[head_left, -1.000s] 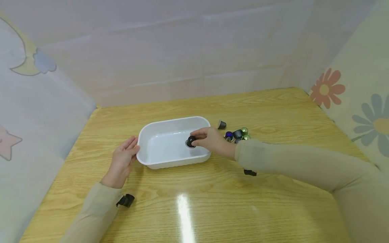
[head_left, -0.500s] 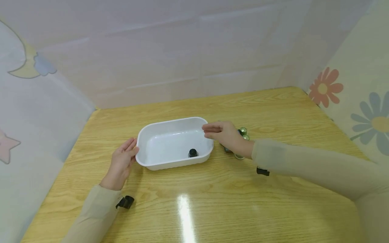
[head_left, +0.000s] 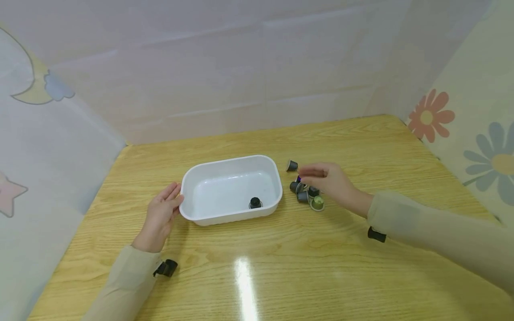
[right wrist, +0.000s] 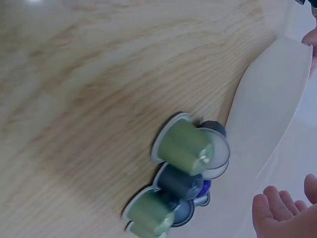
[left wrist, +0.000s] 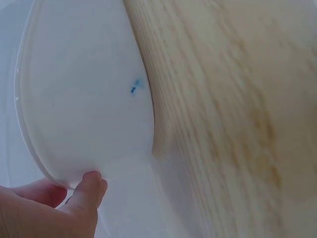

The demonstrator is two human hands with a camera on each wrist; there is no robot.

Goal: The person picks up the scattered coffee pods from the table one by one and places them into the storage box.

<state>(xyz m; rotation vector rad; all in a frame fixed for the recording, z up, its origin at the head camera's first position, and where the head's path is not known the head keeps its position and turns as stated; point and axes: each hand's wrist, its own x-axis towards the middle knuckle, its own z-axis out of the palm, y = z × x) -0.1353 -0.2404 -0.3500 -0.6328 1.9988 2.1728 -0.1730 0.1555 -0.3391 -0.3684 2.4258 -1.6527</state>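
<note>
My left hand (head_left: 158, 218) grips the left end of a white plastic basin (head_left: 218, 196), with thumb and fingers on either side of its rim in the left wrist view. Inside, near the front right corner, one black coffee capsule (head_left: 255, 203) stands upright. My right hand (head_left: 333, 183) hovers with loosely extended fingers over a cluster of capsules right of the basin, holding nothing. A green capsule (head_left: 317, 203) is nearest the front, and a grey capsule (head_left: 292, 166) lies apart at the back. The hand hides part of the cluster; the right wrist view shows green capsules (right wrist: 183, 146) and a dark blue-grey one (right wrist: 178, 181).
Everything rests on a wood-grain table (head_left: 281, 267). A pale wall covering (head_left: 241, 80) rises behind it, with patterned coverings at both sides. A black wrist camera (head_left: 166, 268) is fixed at my left cuff, another (head_left: 376, 234) at my right.
My right hand has let go of the black capsule inside the basin and moved right, out over the cluster. My left hand has stayed on the basin's rim.
</note>
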